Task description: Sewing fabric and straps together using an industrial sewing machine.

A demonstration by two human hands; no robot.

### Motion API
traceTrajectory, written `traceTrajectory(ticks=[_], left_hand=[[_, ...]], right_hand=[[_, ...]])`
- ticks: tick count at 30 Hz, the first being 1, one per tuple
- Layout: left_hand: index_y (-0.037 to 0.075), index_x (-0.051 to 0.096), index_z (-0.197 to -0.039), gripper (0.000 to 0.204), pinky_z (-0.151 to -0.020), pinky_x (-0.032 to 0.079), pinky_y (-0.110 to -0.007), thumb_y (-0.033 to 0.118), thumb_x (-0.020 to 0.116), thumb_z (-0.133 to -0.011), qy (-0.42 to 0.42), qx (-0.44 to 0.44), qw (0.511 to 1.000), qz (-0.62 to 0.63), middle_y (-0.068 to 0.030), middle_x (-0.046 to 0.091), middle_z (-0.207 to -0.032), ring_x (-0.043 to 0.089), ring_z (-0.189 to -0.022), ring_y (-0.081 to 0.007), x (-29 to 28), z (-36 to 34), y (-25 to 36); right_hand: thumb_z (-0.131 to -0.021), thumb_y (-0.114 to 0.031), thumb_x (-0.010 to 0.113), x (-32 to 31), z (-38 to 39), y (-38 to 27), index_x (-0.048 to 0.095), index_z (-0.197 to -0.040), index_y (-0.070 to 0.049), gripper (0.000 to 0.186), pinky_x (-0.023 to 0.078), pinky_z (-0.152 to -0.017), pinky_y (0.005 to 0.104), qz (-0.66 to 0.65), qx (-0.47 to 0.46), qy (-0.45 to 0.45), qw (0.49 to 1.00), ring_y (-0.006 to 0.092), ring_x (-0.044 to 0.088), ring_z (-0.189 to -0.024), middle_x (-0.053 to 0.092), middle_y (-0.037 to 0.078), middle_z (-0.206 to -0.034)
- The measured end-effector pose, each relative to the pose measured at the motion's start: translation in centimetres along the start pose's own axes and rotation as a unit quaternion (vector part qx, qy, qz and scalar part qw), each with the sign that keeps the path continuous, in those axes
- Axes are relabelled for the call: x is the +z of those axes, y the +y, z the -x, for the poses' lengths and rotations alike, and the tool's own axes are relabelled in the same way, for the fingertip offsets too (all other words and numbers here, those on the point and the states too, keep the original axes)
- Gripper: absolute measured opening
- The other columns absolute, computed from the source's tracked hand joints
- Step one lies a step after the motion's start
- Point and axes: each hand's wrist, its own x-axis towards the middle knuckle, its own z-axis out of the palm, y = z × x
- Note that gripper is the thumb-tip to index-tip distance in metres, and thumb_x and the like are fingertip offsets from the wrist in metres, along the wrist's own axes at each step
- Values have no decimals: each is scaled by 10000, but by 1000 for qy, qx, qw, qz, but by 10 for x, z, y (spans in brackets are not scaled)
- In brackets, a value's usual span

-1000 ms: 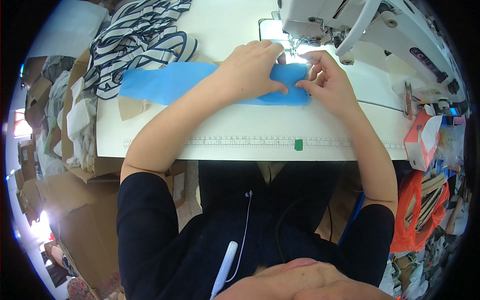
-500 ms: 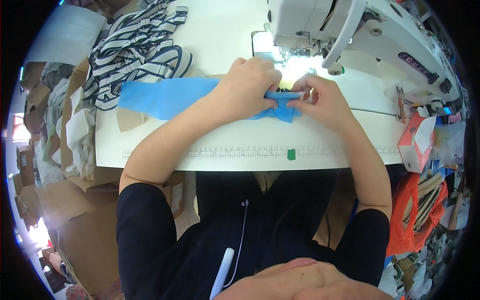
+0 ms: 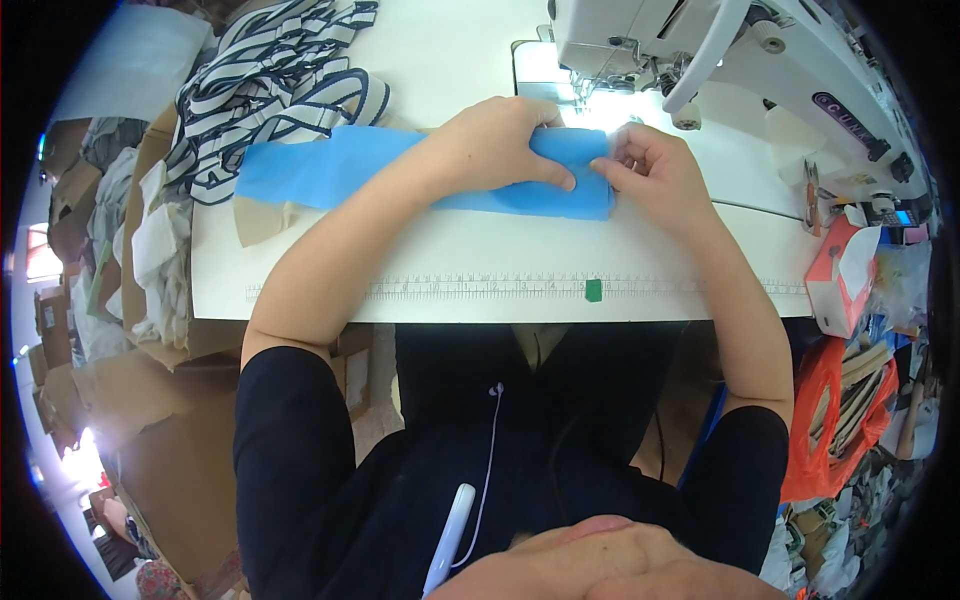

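Note:
A long strip of blue fabric lies smooth across the white table below the sewing machine's needle area. My left hand rests over it, thumb stretched out on the cloth and the fingers apart from it toward the far edge, partly hidden. At the strip's right end, my right hand pinches the cloth edge between thumb and curled fingers. The white sewing machine stands just beyond both hands, its lamp glaring on the plate.
Striped black-and-white bands are heaped at the far left. A beige piece shows under the strip's left end. A printed ruler with a green mark runs along the front edge. Thread snips and a tissue box sit right.
The blue cloth, bunched and folded at its right end before, is now spread flat. My left thumb has moved away from its fingers, and my right hand has shifted slightly right.

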Motion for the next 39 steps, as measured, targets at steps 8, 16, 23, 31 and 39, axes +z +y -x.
traceTrajectory(ticks=[8, 16, 23, 31, 39], left_hand=[[-18, 701, -1021, 529, -753, 549, -349, 417, 786, -733, -21, -10, 1000, 3, -186, 699, -838, 691, -779, -287, -1, -1, 0], [-7, 665, -991, 452, -689, 510, -325, 378, 774, -781, -9, -14, 1000, 23, -142, 654, -791, 627, -708, -225, -2, -3, -2], [20, 679, -1041, 361, -706, 496, -297, 295, 755, -819, -3, 20, 998, 65, -98, 656, -794, 609, -715, -175, 0, -2, -7], [19, 689, -1031, 330, -684, 494, -291, 297, 723, -855, -9, -8, 998, 59, -94, 653, -783, 605, -699, -166, -5, 2, 4], [11, 681, -961, 355, -624, 479, -287, 360, 688, -891, 22, -9, 999, 46, -76, 624, -715, 571, -631, -149, 3, 1, 1]], right_hand=[[-880, -189, 706, 2, 0, -2, 646, -877, -24, 175, 460, -610, 232, -73, 26, 2, 997, 79, 556, -613, 643, 22, -683], [-787, -197, 793, 1, 0, 1, 655, -888, -30, 239, 473, -628, 234, -15, -5, -22, 1000, 89, 584, -651, 663, 42, -736], [-807, -59, 755, -1, -2, -8, 591, -838, -38, 168, 486, -671, 216, 15, 54, -32, 998, 66, 611, -719, 645, 12, -776], [-790, -172, 786, 0, -2, 4, 652, -871, -41, 204, 466, -633, 226, -18, 21, -19, 999, 83, 601, -643, 680, 46, -729], [-792, -163, 788, -3, -2, 2, 672, -933, -50, 215, 479, -660, 228, -33, 18, -27, 999, 79, 595, -652, 680, 31, -751]])
